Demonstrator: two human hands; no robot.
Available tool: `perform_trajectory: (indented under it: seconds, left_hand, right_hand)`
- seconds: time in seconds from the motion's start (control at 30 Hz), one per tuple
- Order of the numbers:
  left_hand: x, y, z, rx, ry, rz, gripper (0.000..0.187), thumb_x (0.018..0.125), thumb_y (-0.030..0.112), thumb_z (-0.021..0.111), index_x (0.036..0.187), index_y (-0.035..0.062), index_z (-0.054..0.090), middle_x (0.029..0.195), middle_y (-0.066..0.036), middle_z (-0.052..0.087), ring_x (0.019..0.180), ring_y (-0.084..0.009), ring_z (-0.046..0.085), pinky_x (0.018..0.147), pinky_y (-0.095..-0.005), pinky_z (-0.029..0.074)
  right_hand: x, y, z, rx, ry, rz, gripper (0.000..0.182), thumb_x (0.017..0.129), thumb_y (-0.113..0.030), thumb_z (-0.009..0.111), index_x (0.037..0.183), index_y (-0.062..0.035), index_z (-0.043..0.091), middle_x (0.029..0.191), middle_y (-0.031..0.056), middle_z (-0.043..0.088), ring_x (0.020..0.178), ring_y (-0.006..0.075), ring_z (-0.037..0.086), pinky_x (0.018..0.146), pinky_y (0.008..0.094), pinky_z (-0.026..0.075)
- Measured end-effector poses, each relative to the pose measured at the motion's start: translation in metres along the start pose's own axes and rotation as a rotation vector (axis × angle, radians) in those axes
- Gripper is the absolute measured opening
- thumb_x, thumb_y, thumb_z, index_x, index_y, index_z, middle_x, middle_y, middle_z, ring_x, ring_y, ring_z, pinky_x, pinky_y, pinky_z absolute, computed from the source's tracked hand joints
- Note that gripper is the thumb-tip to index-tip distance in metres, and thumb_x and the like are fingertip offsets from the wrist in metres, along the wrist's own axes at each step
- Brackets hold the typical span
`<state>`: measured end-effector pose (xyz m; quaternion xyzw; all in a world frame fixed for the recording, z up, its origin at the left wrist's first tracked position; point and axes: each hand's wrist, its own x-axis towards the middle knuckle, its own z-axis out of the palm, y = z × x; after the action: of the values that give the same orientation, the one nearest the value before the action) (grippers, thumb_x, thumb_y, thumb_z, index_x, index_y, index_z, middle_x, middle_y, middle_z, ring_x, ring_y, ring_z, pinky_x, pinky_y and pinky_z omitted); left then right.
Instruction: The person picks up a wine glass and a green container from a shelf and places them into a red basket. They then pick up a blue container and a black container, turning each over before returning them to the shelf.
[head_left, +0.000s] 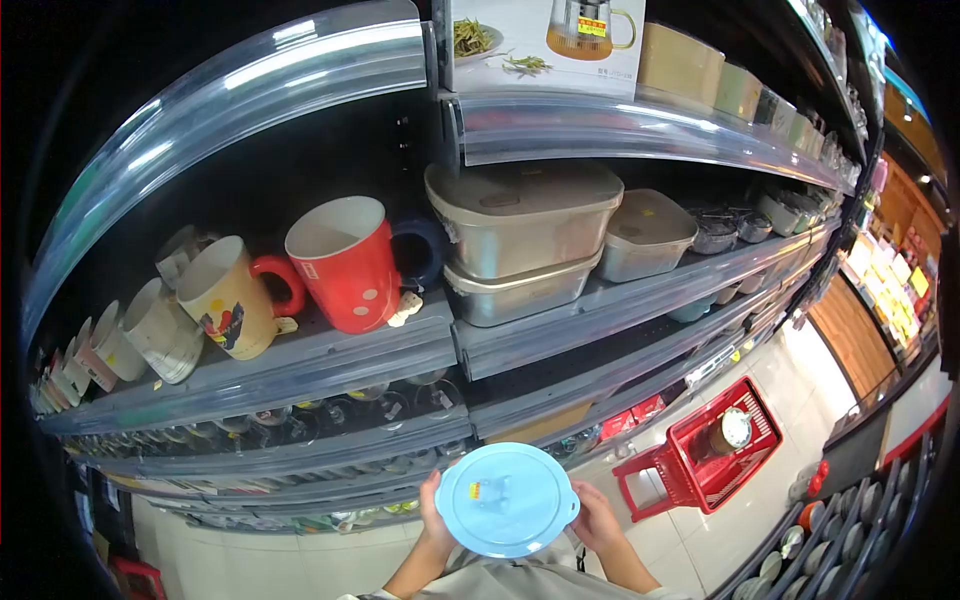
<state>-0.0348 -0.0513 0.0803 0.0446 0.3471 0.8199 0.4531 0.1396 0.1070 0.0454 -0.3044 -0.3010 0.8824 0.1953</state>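
On the left, a cream mug (225,305) with a red handle and a tall red mug (345,270) stand on a shelf (432,325); a swung left arm could, we judge, knock either over. Near us, in the centre, our left hand (435,510) curls its fingers around the left edge of a round, pale blue lid (508,500) with a yellow sticker. The lid is held up in front of our body, well clear of the shelf. Its underside is hidden, so we cannot tell whether a bowl hangs beneath; if one does, gripping only the rim might let it drop. Farther off, two lidded boxes (530,225) are stacked; a bump could shift the upper one. Our right hand (598,520) pinches the lid's right edge beside a small tab; a loose pinch could let that side tip. At right, a red basket (677,455) on the floor holds a jar (714,440), and a careless step could hit it.
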Motion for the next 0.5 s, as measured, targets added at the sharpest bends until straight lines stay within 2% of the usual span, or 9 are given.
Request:
perform_trajectory:
  seconds: [0.03, 0.17, 0.23, 0.27, 0.33, 0.43, 0.47, 0.5]
  left_hand:
    - [0.003, -0.004, 0.001, 0.087, -0.019, 0.083, 0.065, 0.089, 0.050, 0.032, 0.129, 0.0006, 0.045, 0.126, -0.015, 0.052, 0.116, -0.0262, 0.050, 0.099, -0.0377, 0.038]
    - [0.009, -0.010, -0.003, 0.076, -0.084, 0.018, 0.064, 0.089, 0.049, 0.032, 0.130, 0.0011, 0.044, 0.125, -0.015, 0.052, 0.115, -0.0265, 0.050, 0.099, -0.0388, 0.038]
    - [0.014, -0.018, -0.004, 0.183, -0.081, 0.054, 0.063, 0.089, 0.049, 0.032, 0.129, 0.0011, 0.044, 0.124, -0.015, 0.053, 0.115, -0.0272, 0.050, 0.099, -0.0397, 0.038]
    - [0.012, -0.019, 0.001, 0.182, -0.083, 0.051, 0.063, 0.089, 0.049, 0.032, 0.129, 0.0011, 0.044, 0.124, -0.015, 0.053, 0.115, -0.0272, 0.050, 0.099, -0.0397, 0.038]
    - [0.007, -0.018, 0.011, 0.041, 0.011, -0.087, 0.062, 0.089, 0.049, 0.033, 0.127, 0.0010, 0.045, 0.123, -0.015, 0.053, 0.114, -0.0265, 0.051, 0.099, -0.0398, 0.039]
    - [0.005, -0.017, 0.013, -0.042, -0.043, -0.107, 0.063, 0.089, 0.050, 0.034, 0.126, 0.0006, 0.047, 0.124, -0.015, 0.052, 0.115, -0.0257, 0.050, 0.099, -0.0392, 0.038]
    - [0.006, -0.019, 0.011, -0.041, -0.043, -0.109, 0.063, 0.089, 0.050, 0.034, 0.126, 0.0006, 0.047, 0.124, -0.015, 0.052, 0.115, -0.0257, 0.050, 0.099, -0.0392, 0.038]
    - [0.007, -0.022, 0.008, 0.128, -0.075, 0.003, 0.065, 0.089, 0.052, 0.033, 0.126, 0.0000, 0.046, 0.126, -0.015, 0.051, 0.116, -0.0256, 0.049, 0.100, -0.0389, 0.038]
  right_hand:
    - [-0.004, -0.003, 0.003, 0.008, 0.045, -0.018, 0.026, 0.092, -0.010, 0.048, 0.113, 0.0039, 0.053, 0.086, 0.0050, 0.060, 0.079, 0.0131, 0.059, 0.074, 0.0272, 0.049]
    - [-0.002, 0.011, -0.027, 0.050, 0.012, -0.066, 0.026, 0.092, -0.009, 0.047, 0.112, 0.0051, 0.053, 0.096, 0.0096, 0.063, 0.087, 0.0159, 0.062, 0.078, 0.0296, 0.050]
    - [-0.005, 0.013, -0.033, 0.080, -0.024, -0.093, 0.025, 0.092, -0.009, 0.046, 0.112, 0.0058, 0.053, 0.102, 0.0126, 0.064, 0.092, 0.0175, 0.062, 0.081, 0.0300, 0.050]
    - [-0.006, 0.014, -0.034, 0.079, -0.021, -0.095, 0.025, 0.092, -0.009, 0.046, 0.112, 0.0058, 0.053, 0.102, 0.0126, 0.064, 0.092, 0.0175, 0.062, 0.081, 0.0300, 0.050]
    - [-0.005, 0.018, -0.037, 0.109, 0.015, -0.086, 0.025, 0.092, -0.008, 0.046, 0.112, 0.0061, 0.053, 0.101, 0.0118, 0.063, 0.091, 0.0170, 0.062, 0.082, 0.0285, 0.049]
    - [-0.005, 0.020, -0.039, 0.105, 0.026, -0.068, 0.024, 0.093, -0.008, 0.045, 0.111, 0.0057, 0.054, 0.101, 0.0115, 0.063, 0.091, 0.0169, 0.062, 0.083, 0.0279, 0.049]
    - [-0.005, 0.020, -0.038, 0.106, 0.029, -0.069, 0.024, 0.093, -0.008, 0.045, 0.111, 0.0057, 0.054, 0.101, 0.0115, 0.063, 0.091, 0.0169, 0.062, 0.083, 0.0279, 0.049]
    - [-0.006, 0.020, -0.036, 0.100, 0.030, -0.072, 0.024, 0.093, -0.008, 0.045, 0.110, 0.0054, 0.054, 0.101, 0.0114, 0.063, 0.092, 0.0169, 0.062, 0.083, 0.0284, 0.049]
